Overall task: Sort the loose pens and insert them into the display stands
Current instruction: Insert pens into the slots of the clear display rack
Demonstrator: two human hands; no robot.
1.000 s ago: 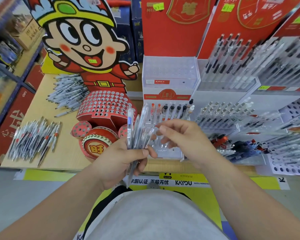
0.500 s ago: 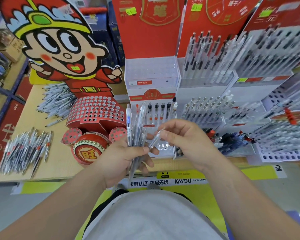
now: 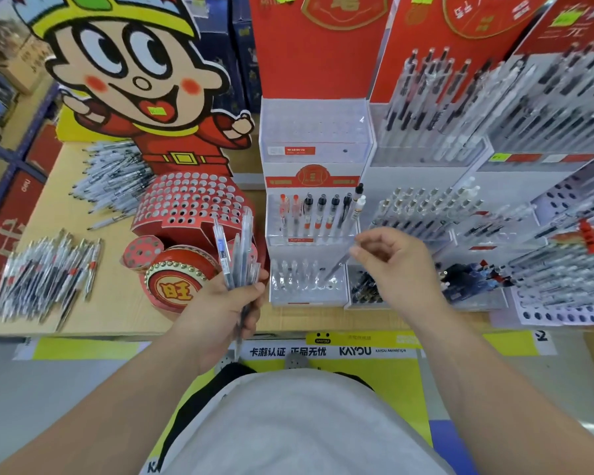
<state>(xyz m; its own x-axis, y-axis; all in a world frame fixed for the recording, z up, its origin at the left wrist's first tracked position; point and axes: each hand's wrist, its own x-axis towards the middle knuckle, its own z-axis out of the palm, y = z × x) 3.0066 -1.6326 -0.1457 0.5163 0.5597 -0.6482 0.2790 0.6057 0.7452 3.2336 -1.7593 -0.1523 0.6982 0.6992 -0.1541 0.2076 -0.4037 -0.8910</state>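
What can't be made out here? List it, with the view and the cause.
Head view, all four:
Tip of the clear pen pinched by the right hand: blurred against the clear stand, so seated or not is unclear.
Middle of the bundle of pens: covered by the left hand.
Loose pens on the table: blurred, uncountable.
Red header card: cut off by the top edge.

motion-blurred loose pens (image 3: 45, 272) at left
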